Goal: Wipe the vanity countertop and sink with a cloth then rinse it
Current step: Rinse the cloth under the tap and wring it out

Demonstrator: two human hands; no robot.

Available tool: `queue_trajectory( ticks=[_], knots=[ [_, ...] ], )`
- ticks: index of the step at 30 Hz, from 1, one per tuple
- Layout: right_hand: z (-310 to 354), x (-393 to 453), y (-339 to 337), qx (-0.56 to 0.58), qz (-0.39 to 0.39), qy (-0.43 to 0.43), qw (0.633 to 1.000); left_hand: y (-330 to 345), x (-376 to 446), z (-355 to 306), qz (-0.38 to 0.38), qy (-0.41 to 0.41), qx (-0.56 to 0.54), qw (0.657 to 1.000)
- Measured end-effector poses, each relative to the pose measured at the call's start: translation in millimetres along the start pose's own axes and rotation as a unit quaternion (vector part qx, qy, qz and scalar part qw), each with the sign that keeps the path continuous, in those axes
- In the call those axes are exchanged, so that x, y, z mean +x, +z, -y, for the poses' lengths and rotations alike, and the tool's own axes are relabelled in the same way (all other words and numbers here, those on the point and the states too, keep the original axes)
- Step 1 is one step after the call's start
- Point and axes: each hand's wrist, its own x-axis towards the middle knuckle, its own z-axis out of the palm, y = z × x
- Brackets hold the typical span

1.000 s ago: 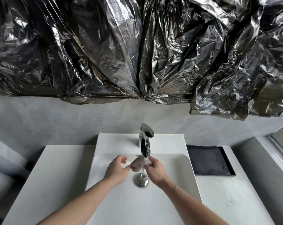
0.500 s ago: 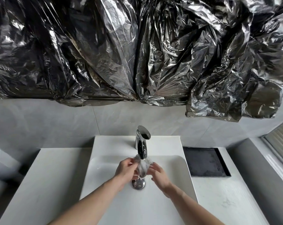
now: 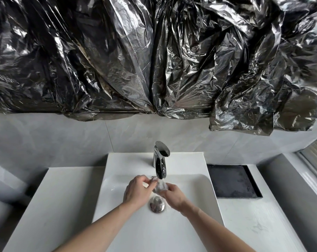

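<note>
— Over the white sink (image 3: pixel 196 206), just beneath the spout of the chrome faucet (image 3: pixel 161 165), a small pale cloth (image 3: pixel 158 187) is held bunched between two bare hands. How is it gripped?

— It is pinched from both sides: the left hand (image 3: pixel 136 190) is curled around its near-left edge, the right hand (image 3: pixel 174 194) is closed on its lower right. Neither hand is spread wide; both are shut narrowly on the fabric.

— And how is the cloth expected to handle?

— It is judged soft, limp and light, heavier once soaked, and likely slick when wet. A hold on the gathered bulk, rather than a loose corner, is suggested so that it can be squeezed without slipping. Whether water is running cannot be told for certain; a glassy sheen is seen on the wad.

— What is seen around it?

— A round metal drain plug (image 3: pixel 157 206) is set directly below the hands. The basin is smooth, glossy and rounded at its corners. A matte pale countertop (image 3: pixel 54 206) is laid flat on either side, with a shallow black rectangular tray (image 3: pixel 233 180) recessed at right. Crinkled black plastic sheeting (image 3: pixel 154 60) is hung across the wall above grey tiles.
</note>
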Motion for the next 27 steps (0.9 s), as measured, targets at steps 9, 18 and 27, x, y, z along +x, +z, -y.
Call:
queue_trajectory(
  ticks=[9, 18, 27],
  knots=[
    [-2.8, -1.7, -2.7, -0.118, -0.021, -0.047, 0.992, 7.5, -2.1, 7.0, 0.105, 0.052, -0.084, 0.989],
    [-13.6, -5.2, -9.5, -0.206, -0.035, -0.090, 0.974, 16.2, 4.6, -19.0, 0.078, -0.007, -0.033, 0.996],
    [-5.1, 1.1, -9.4, -0.163, -0.054, -0.093, 0.981, 8.4, 14.3, -13.0, 0.086, -0.030, -0.083, 0.992]
  ],
)
